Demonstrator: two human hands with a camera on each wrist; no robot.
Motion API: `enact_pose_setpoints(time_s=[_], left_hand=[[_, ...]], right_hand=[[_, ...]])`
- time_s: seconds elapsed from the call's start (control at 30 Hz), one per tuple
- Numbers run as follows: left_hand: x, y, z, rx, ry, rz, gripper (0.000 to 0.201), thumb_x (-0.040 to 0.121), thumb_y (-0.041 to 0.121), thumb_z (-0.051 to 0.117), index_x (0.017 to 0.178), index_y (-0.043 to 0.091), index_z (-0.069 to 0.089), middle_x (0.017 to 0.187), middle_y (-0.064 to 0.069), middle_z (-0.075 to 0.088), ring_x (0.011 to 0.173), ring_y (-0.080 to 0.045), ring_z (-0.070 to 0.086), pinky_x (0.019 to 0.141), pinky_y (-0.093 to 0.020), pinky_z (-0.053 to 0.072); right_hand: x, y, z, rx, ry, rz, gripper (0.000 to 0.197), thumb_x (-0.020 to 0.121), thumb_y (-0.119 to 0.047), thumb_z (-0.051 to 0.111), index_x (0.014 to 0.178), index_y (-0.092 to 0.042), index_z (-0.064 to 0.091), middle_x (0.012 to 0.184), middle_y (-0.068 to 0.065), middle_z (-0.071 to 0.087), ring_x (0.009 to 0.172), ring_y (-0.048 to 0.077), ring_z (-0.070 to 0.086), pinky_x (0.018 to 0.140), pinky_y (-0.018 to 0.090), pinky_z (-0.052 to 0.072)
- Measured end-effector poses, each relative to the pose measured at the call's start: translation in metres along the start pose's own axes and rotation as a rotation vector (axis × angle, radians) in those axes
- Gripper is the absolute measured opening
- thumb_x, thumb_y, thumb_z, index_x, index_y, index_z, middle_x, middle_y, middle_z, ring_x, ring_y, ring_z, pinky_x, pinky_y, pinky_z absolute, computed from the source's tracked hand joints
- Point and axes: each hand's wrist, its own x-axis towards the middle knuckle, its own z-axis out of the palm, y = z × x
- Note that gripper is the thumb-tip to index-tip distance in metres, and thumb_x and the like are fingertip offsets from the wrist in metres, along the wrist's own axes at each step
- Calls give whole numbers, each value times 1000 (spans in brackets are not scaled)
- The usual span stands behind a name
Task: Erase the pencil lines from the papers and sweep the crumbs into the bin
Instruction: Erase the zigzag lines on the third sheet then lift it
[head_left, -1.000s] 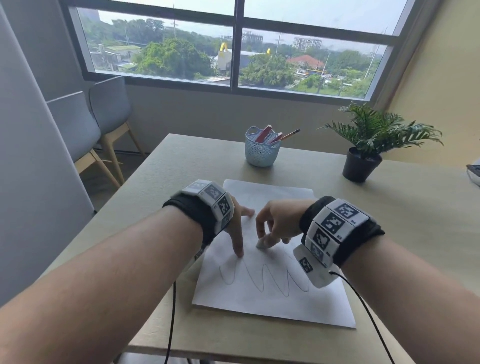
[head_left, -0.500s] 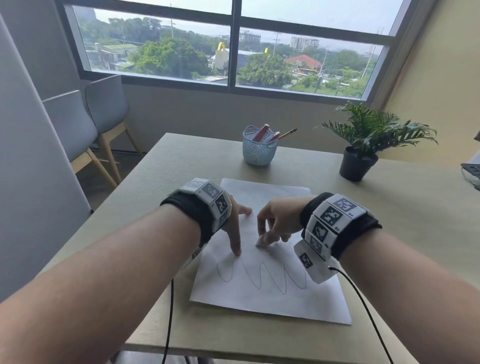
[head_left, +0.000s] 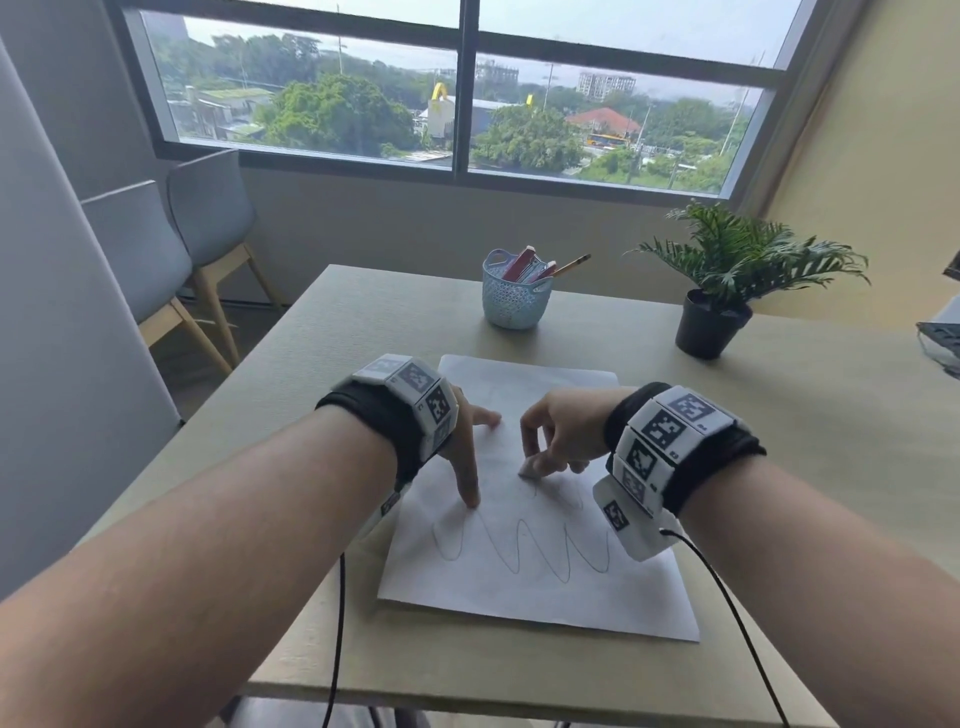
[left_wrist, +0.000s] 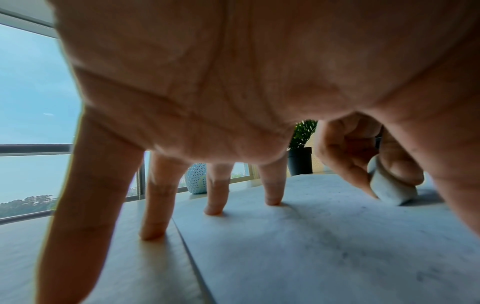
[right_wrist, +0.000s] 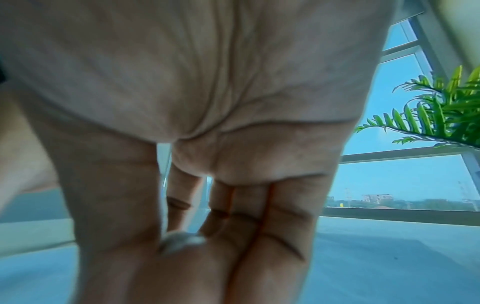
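Observation:
A white sheet of paper (head_left: 540, 587) lies on the table with a wavy pencil line (head_left: 524, 545) across its near half. My left hand (head_left: 470, 447) presses the sheet's left part with spread straight fingertips (left_wrist: 213, 209). My right hand (head_left: 556, 436) pinches a small white eraser (head_left: 531, 467) and holds it down on the paper above the wavy line. The eraser (left_wrist: 389, 189) shows between thumb and fingers in the left wrist view, and the eraser (right_wrist: 182, 241) shows again in the right wrist view. No bin is in sight.
A pale blue basket (head_left: 515, 296) with red items and a pencil stands at the table's far middle. A potted plant (head_left: 727, 280) stands at the far right. Two grey chairs (head_left: 171, 260) stand left of the table. A dark object (head_left: 943, 343) sits at the right edge.
The right hand's eraser has shifted slightly on the paper between frames. The left hand stays pressed in place, and the wavy line looks much the same.

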Motion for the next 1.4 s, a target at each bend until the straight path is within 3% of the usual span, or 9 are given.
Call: enact_pose_setpoints(time_s=[0.17, 0.3, 0.57, 0.73, 0.9, 1.13, 1.3, 1.4], left_hand=[[2, 0, 0, -2, 4, -3, 111, 63, 65, 75, 146, 52, 3, 156, 3, 18, 141, -25, 23, 112, -43, 27], [3, 0, 1, -10, 0, -7, 113, 60, 67, 75, 145, 53, 3, 156, 3, 19, 140, -25, 25, 111, -42, 28], [5, 0, 1, -5, -5, -5, 112, 63, 66, 75, 146, 51, 2, 155, 1, 20, 141, -26, 23, 111, -42, 28], [4, -1, 1, -10, -3, 2, 112, 62, 66, 75, 146, 52, 3, 155, 1, 20, 140, -26, 25, 110, -42, 29], [6, 1, 1, 18, 7, -15, 113, 60, 68, 75, 146, 53, 2, 155, 0, 19, 141, -27, 24, 111, -44, 29], [5, -1, 2, 5, 16, -3, 112, 60, 69, 74, 145, 54, 3, 154, 2, 18, 141, -25, 23, 111, -42, 27], [5, -2, 2, 0, 5, -4, 114, 58, 69, 75, 145, 54, 3, 155, 3, 16, 141, -26, 21, 111, -44, 26], [4, -1, 0, -2, 7, -2, 113, 59, 69, 74, 145, 55, 3, 154, 2, 16, 141, -26, 22, 110, -44, 26]], right_hand=[[-7, -4, 10, -13, -108, -52, 24, 80, -48, 72, 90, -27, 66, 87, 0, 73, 64, 10, 62, 63, 24, 51], [-4, 6, 2, 6, -22, 0, 20, 84, -38, 71, 93, -21, 65, 80, -2, 66, 58, 9, 58, 52, 18, 43], [-9, 5, 8, 11, -91, -26, 22, 81, -44, 72, 90, -24, 66, 81, -1, 72, 62, 9, 61, 61, 23, 48], [-5, 9, 2, 16, -18, 36, 20, 83, -40, 71, 89, -23, 63, 78, -2, 68, 59, 10, 58, 55, 20, 44], [-11, 3, 10, -15, -90, -12, 24, 81, -46, 72, 92, -24, 67, 87, 2, 74, 63, 10, 62, 59, 22, 49], [-5, 5, 3, -3, -15, 73, 20, 88, -27, 66, 102, -12, 66, 79, -1, 68, 59, 11, 59, 53, 19, 45], [-8, 1, 9, -12, -73, 9, 16, 86, -30, 67, 95, -17, 64, 78, -1, 69, 59, 11, 59, 53, 19, 44], [-1, 9, 0, 30, -21, 43, 15, 87, -29, 67, 95, -16, 64, 78, 0, 67, 58, 11, 58, 57, 21, 46]])
